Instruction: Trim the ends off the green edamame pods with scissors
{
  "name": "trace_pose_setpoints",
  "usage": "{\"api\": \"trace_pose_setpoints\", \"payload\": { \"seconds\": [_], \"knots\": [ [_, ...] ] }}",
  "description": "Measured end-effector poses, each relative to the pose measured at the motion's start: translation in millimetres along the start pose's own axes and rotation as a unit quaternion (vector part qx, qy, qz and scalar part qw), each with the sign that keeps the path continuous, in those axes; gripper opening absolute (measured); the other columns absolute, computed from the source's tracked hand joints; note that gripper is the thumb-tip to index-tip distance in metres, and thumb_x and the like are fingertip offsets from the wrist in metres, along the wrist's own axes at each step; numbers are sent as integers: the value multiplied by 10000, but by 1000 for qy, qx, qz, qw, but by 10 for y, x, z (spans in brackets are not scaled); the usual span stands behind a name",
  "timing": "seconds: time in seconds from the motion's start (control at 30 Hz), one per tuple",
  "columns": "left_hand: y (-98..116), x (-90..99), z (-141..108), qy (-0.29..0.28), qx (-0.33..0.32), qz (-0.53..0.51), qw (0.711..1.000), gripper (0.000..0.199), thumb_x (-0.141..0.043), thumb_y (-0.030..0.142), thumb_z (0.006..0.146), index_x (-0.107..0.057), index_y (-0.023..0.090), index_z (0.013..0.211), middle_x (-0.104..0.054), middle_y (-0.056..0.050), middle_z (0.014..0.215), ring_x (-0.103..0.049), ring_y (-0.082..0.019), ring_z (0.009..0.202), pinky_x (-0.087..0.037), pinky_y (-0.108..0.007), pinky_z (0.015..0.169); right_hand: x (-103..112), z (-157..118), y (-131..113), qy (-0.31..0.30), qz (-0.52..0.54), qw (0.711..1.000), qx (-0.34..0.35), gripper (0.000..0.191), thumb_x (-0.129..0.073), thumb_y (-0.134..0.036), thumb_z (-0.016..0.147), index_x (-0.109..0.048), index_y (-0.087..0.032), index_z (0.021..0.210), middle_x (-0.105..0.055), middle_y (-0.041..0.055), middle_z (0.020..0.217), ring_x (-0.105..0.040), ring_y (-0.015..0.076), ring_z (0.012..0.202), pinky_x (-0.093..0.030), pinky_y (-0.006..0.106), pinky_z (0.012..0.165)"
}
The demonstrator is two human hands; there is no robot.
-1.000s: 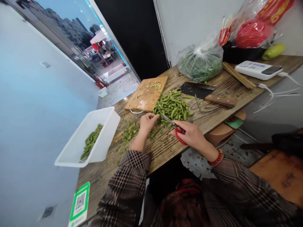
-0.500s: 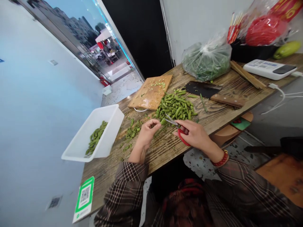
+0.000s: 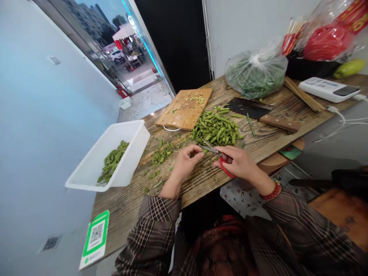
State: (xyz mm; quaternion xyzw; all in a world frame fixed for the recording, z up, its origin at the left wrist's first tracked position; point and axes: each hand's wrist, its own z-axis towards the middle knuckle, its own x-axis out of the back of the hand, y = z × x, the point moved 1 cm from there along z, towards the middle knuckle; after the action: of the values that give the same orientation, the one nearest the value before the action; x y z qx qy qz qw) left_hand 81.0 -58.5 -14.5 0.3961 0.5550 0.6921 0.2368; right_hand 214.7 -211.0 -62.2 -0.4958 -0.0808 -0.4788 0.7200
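Note:
Between thumb and fingers, my left hand (image 3: 186, 161) pinches a green edamame pod (image 3: 205, 151), of which only the end shows. My right hand (image 3: 240, 163) is closed around red-handled scissors (image 3: 227, 167); their blades are parted close to the pod. Just beyond both hands lies a heap of edamame pods (image 3: 217, 128) on the wooden table (image 3: 198, 184). Small green trimmings (image 3: 162, 153) are scattered left of my left hand. Farther left, a white plastic tub (image 3: 138, 147) holds more pods (image 3: 113, 161).
A cutting board (image 3: 181, 111) with green bits lies behind the heap. To the right are a cleaver (image 3: 247, 108), a tied bag of greens (image 3: 255, 74) and a white power bank-like device (image 3: 329, 89) with a cable. A QR-code sign (image 3: 96, 239) stands at the near left corner.
The view has shifted slightly. Less of the pod shows at my left fingertips now, and the scissor blades sit nearer to those fingers.

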Motion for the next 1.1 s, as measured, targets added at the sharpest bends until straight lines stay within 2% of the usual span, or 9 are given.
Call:
{"api": "trace_pose_setpoints", "payload": {
  "seconds": [0.13, 0.23, 0.37, 0.53, 0.77, 1.0, 1.1],
  "knots": [
    [34, -24, -1, 1, -74, 79, 994, 118, -725, 273, 712, -713, 176, 779, -537, -6, 685, -450, -130, 651, -344, -255, 636, -3, -18, -5, -12, -30, 999, 15, 423, -612, -452, 847, -612, -202, 1188, -619, 38, 787, -553, 158, 669, -440, 275, 623],
    [46, -48, 4, -11, -96, 105, 990, 92, -719, 274, 726, -716, 186, 700, -471, 4, 609, -409, -135, 624, -304, -260, 609, -6, -29, -10, -26, -59, 998, 15, 417, -596, -448, 859, -611, -200, 1194, -616, 38, 785, -549, 161, 671, -433, 273, 621],
    [44, -50, 4, -18, -81, 82, 993, 150, -730, 274, 712, -677, 175, 613, -448, 12, 581, -386, -125, 597, -275, -258, 593, -9, -30, -7, -44, -77, 996, 19, 408, -578, -427, 876, -603, -203, 1217, -619, 41, 794, -570, 169, 704, -446, 273, 654],
    [-11, -20, 5, -41, -53, 56, 996, 156, -717, 312, 721, -696, 163, 680, -523, -2, 636, -419, -126, 617, -295, -254, 608, -6, -26, -5, -58, -69, 996, 19, 418, -563, -428, 889, -593, -200, 1238, -644, 52, 835, -595, 174, 740, -456, 275, 677],
    [-56, 9, 2, -65, -29, 26, 997, 188, -734, 317, 705, -667, 145, 675, -443, 23, 606, -383, -110, 615, -289, -247, 613, 7, -33, -30, -69, -89, 993, 37, 421, -542, -418, 902, -585, -189, 1253, -658, 68, 880, -612, 192, 788, -452, 276, 669],
    [-114, 30, -20, -96, 23, -58, 993, 212, -753, 315, 692, -698, 131, 782, -573, -7, 696, -473, -120, 676, -340, -256, 680, 28, -33, -55, -81, -80, 992, 48, 423, -530, -400, 912, -581, -163, 1259, -676, 84, 909, -611, 185, 753, -439, 273, 646],
    [-112, 12, -38, -105, 36, -51, 993, 203, -771, 307, 672, -695, 128, 729, -582, -4, 673, -476, -108, 651, -342, -247, 662, 17, -27, -33, -81, -64, 994, 44, 418, -548, -400, 903, -581, -177, 1256, -684, 81, 932, -621, 190, 790, -449, 277, 678]
  ]
}}
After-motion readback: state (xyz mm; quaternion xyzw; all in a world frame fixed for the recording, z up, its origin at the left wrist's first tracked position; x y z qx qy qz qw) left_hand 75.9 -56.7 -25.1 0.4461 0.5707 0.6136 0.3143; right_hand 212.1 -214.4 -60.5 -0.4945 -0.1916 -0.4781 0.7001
